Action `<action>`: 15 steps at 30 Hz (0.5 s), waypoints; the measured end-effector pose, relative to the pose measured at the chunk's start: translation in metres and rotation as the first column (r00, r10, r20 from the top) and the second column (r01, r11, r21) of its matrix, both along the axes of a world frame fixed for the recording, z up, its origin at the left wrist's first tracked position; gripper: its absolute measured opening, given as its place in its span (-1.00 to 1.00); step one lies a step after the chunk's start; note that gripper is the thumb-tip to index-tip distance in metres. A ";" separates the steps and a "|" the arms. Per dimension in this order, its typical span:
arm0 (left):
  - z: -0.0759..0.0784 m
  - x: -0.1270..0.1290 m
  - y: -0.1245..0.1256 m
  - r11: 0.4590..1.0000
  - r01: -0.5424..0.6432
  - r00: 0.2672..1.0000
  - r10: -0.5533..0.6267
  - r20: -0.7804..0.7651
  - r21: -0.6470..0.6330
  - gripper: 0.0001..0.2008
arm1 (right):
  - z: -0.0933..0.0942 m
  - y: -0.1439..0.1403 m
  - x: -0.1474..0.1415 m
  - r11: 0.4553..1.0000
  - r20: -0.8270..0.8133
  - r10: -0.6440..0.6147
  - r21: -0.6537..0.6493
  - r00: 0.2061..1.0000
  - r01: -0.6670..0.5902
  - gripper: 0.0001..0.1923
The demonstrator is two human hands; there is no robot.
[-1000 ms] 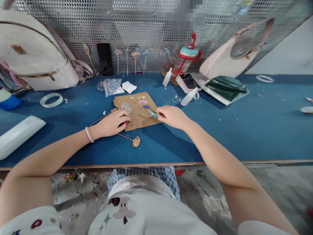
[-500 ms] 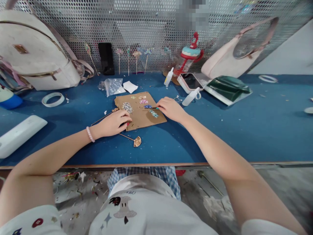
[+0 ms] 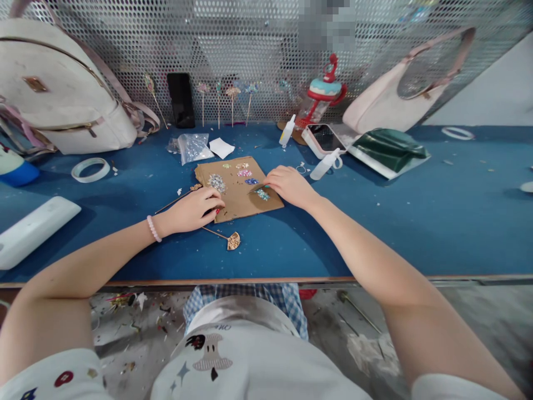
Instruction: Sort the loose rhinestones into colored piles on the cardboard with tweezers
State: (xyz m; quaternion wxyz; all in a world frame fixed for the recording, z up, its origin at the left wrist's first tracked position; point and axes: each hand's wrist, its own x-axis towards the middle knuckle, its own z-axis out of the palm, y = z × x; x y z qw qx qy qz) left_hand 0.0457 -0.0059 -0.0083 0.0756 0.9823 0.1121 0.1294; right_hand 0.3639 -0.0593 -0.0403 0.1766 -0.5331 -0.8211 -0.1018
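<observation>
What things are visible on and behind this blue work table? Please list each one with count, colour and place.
cardboard piece: one, brown, table centre
bead piles: several, mixed colours, on the cardboard
fan-headed pin: one, gold, in front of the cardboard
glue bottles: two, white, right of the cardboard
backpack: one, white, far left
tape roll: one, white, left
phone: one, black, leaning on the mesh wall
shoulder bag: one, pale pink, far right
finished pins: several, standing at the wall
left hand: on the cardboard's left edge, grip unclear
right hand: holds a thin tool over the beads
</observation>
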 end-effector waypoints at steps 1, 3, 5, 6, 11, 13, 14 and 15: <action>0.000 0.000 0.000 1.000 -0.002 1.000 0.002 0.000 0.001 -0.72 | 0.000 0.000 0.001 1.000 0.002 0.000 0.000 1.000 0.000 -0.66; 0.000 0.000 0.001 1.000 -0.013 1.000 0.013 0.002 0.010 -0.71 | 0.000 -0.001 0.002 1.000 0.000 -0.003 0.004 1.000 0.003 -0.66; 0.003 -0.001 0.004 0.999 -0.035 0.999 0.035 0.009 0.023 -0.70 | 0.000 -0.001 0.003 1.000 -0.010 -0.006 0.020 1.000 0.006 -0.67; 0.004 -0.002 0.007 0.998 -0.057 0.998 0.056 0.015 0.028 -0.70 | 0.000 -0.001 0.004 0.999 -0.022 -0.010 0.032 1.000 0.010 -0.68; 0.020 -0.019 0.043 0.960 -0.270 0.963 0.268 0.034 0.076 -0.64 | 0.000 -0.004 0.006 0.994 -0.177 -0.028 0.103 0.984 0.047 -0.75; 0.024 -0.033 0.064 0.909 -0.410 0.911 0.412 -0.012 0.075 -0.61 | 0.002 -0.007 0.006 0.993 -0.237 -0.021 0.109 0.971 0.048 -0.79; 0.025 -0.041 0.074 0.887 -0.460 0.885 0.461 -0.059 0.040 -0.58 | 0.003 -0.008 0.006 0.993 -0.262 -0.015 0.106 0.965 0.044 -0.81; 0.025 -0.048 0.083 0.872 -0.490 0.866 0.485 -0.123 -0.009 -0.54 | 0.004 -0.010 0.005 0.994 -0.286 -0.007 0.098 0.958 0.037 -0.83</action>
